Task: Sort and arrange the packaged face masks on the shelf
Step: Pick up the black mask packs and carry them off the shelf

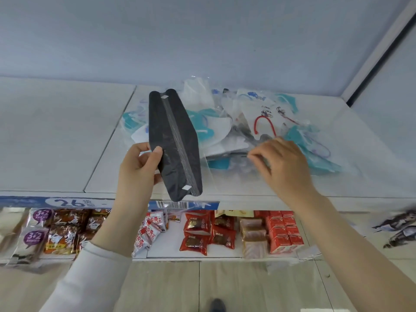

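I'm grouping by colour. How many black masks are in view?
1 for sure: the black mask, pinched in the left hand above the shelf front. Dark scraps in the pile may hide more.

Left hand (pixel 139 163) holds black mask (pixel 174 143) over shelf (pixel 56 136).

Two hands (pixel 137 165) (pixel 282 164), one black mask (pixel 173 140), one heap of mixed masks (pixel 265 113).

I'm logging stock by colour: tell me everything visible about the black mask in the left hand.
The black face mask is flat-folded, matte and fabric-like, with rounded ends, a pale seam strip down its middle and a white tab near each end. The left hand pinches its left edge, holding it tilted over the shelf.
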Action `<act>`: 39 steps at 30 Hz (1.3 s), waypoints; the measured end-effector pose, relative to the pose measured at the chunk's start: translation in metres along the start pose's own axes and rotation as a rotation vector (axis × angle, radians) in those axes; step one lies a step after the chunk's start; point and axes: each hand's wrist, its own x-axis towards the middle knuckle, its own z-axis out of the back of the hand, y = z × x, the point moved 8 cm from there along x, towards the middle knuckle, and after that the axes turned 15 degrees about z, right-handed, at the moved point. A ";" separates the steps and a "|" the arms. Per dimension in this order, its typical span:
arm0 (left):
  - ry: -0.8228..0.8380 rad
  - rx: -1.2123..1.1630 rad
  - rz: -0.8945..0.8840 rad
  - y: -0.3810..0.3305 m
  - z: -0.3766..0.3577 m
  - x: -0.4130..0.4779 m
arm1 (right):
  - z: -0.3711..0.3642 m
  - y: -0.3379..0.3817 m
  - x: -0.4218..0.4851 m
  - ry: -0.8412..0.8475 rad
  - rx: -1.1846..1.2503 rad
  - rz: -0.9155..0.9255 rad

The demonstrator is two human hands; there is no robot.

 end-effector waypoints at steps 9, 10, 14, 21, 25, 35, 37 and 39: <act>-0.085 -0.112 -0.025 -0.021 0.016 -0.014 | 0.050 0.001 0.028 -0.151 -0.055 -0.062; -0.088 -0.126 -0.027 -0.023 0.016 -0.014 | 0.058 -0.002 0.030 -0.162 -0.063 -0.077; -0.143 -0.172 -0.031 -0.031 0.021 -0.016 | 0.090 -0.029 0.027 -0.189 -0.038 -0.294; -0.116 -0.100 -0.063 -0.034 -0.004 -0.025 | 0.082 -0.088 -0.031 -0.242 0.268 -0.858; 0.027 -0.040 -0.074 -0.029 -0.041 -0.034 | 0.074 -0.081 -0.044 -0.349 0.473 -0.978; 0.235 -0.057 -0.102 -0.025 -0.086 -0.047 | 0.079 0.003 -0.012 -0.283 0.323 -0.497; 0.327 -0.177 -0.047 -0.022 -0.095 -0.047 | 0.073 0.014 -0.009 -0.271 0.325 -0.416; 0.444 -0.296 0.014 -0.020 -0.106 -0.050 | 0.064 0.019 -0.009 -0.279 0.397 -0.420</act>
